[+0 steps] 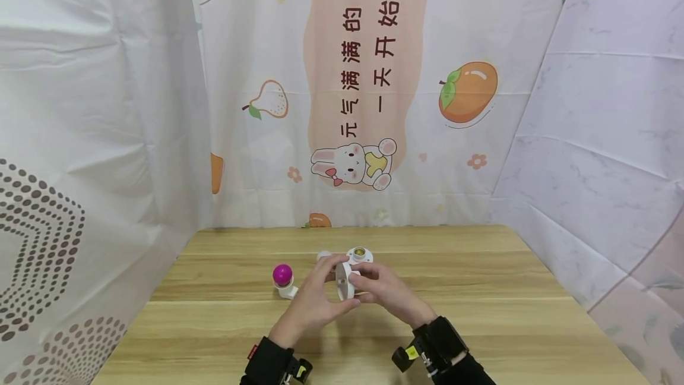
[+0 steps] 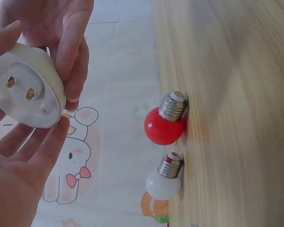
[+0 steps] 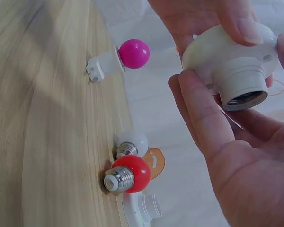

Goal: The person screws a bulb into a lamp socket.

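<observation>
My left hand point(image 1: 316, 303) and right hand point(image 1: 394, 294) together hold a white round lamp holder point(image 1: 345, 281) above the table. It is turned on its side. In the left wrist view, brass contacts show inside its hollow back. The right wrist view shows its threaded socket mouth point(image 3: 247, 100) tilted downward, with fingers and thumbs of both hands around the rim. A red bulb point(image 2: 164, 126) and a white bulb point(image 2: 164, 183) lie on the table beyond the hands. The red one is hidden in the head view.
A second white lamp holder point(image 1: 360, 255) stands behind the hands, socket up. To the left, a magenta bulb point(image 1: 282, 275) sits in a white angled plug-in socket point(image 1: 287, 292). The wooden table point(image 1: 481, 325) meets printed curtains at its back and sides.
</observation>
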`<state>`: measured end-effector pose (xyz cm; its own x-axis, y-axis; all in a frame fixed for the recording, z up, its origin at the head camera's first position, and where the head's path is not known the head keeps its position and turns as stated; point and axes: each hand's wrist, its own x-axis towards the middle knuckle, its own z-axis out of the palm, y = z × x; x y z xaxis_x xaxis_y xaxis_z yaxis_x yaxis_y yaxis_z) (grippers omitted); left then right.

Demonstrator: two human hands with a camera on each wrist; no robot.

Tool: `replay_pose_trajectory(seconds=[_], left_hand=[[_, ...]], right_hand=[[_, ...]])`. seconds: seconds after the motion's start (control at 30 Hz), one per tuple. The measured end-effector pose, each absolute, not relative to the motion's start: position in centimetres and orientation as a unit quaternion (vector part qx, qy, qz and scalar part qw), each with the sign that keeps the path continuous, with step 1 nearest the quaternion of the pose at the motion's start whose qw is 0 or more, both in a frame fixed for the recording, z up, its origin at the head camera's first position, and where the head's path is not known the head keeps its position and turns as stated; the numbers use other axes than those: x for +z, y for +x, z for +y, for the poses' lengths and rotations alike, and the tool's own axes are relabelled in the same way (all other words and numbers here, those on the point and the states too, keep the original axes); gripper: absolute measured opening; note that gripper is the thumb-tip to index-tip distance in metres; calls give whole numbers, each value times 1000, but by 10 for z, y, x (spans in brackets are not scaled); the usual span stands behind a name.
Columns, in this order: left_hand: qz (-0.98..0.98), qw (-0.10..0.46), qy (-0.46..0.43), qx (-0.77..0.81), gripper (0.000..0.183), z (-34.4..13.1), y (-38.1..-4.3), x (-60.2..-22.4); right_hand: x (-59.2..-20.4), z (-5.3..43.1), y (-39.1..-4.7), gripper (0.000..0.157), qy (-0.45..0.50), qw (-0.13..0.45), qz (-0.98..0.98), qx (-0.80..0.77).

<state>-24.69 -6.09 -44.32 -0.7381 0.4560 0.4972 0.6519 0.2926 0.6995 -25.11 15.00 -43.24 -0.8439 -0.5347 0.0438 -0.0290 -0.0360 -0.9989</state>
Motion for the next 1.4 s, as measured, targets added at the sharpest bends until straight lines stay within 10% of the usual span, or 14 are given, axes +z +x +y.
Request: replay_pose_trajectory(seconds=[0.53,1.07,1.4], left_hand=[[-802,56,-307,-509,73,-70,-249,-444],[-785,51,-273,-554,68,-79,-254,-443],[-784,56,-265,-559,70,-81,-252,-440]], right_hand=[[-416,165,-266,51,-216,179,730,-623],[-419,165,-291,38,-200,-32,883,-423],[-432,146,-309,45,-225,-52,923,-307]])
